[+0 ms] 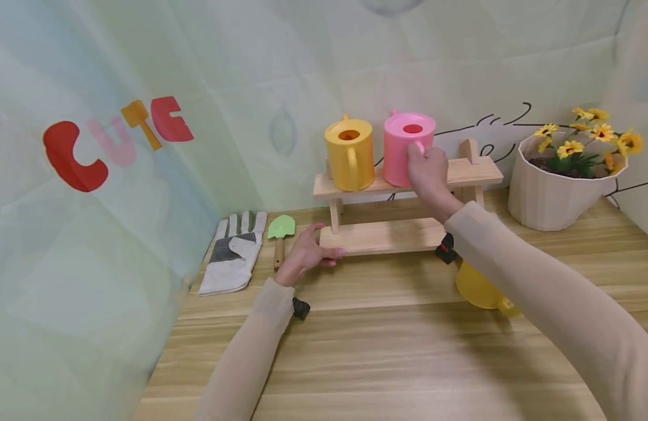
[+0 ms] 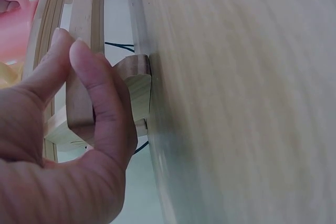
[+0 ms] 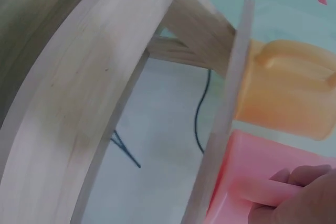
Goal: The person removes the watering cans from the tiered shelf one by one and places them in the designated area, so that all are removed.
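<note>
A two-tier wooden plant stand stands against the backdrop. On its top tier a pink watering can sits upright beside a yellow watering can, their handles toward me. My right hand holds the pink can's handle; in the right wrist view the fingers curl round it. At the lower tier's left end is my left hand. The left wrist view shows its thumb and fingers gripping the plank's end. Another yellow watering can lies on the table, partly hidden under my right forearm.
To the left lie a grey-white work glove and a small green trowel with a wooden handle. A white pot of yellow flowers stands right of the stand. Fabric with coloured letters hangs at the left and back.
</note>
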Available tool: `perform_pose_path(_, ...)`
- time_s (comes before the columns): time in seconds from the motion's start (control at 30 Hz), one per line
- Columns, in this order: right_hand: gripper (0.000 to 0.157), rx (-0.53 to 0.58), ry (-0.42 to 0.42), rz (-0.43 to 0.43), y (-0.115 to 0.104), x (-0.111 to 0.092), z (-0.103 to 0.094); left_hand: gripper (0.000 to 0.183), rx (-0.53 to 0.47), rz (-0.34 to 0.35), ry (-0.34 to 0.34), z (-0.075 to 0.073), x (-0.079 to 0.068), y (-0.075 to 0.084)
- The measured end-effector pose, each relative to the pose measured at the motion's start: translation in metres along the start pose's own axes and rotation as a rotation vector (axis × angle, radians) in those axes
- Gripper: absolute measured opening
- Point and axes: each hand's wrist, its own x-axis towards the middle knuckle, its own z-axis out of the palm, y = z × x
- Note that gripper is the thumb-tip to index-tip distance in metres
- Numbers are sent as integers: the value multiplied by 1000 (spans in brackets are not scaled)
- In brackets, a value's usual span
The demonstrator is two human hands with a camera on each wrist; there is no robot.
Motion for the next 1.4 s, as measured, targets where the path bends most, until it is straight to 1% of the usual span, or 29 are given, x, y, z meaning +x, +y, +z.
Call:
perform_pose_path(0.2,40,26,-2,14,0,-4,-4,100,10,-8,5,-1,-1,-2)
perform_pose_path(0.47,39,-18,27,-12,3,-8,-12,100,11,4,2,0,2,0)
perform_pose_path(0.7,39,-42,34,-16,6,-19,-19,100,10,4,3,1,2,-1)
perform_pose_path(1.07,40,-14,11,-15,6,-37,-28,97,8,16,9,2,4,0)
perform_pose_path(1.3,38,-25,-44,-17,7,-54,-35,98,2,16,4,2,3,0)
perform_pose_path(1.4,39,-38,-52,-28,8,-61,-37,98,-1,18,2,2,4,-1)
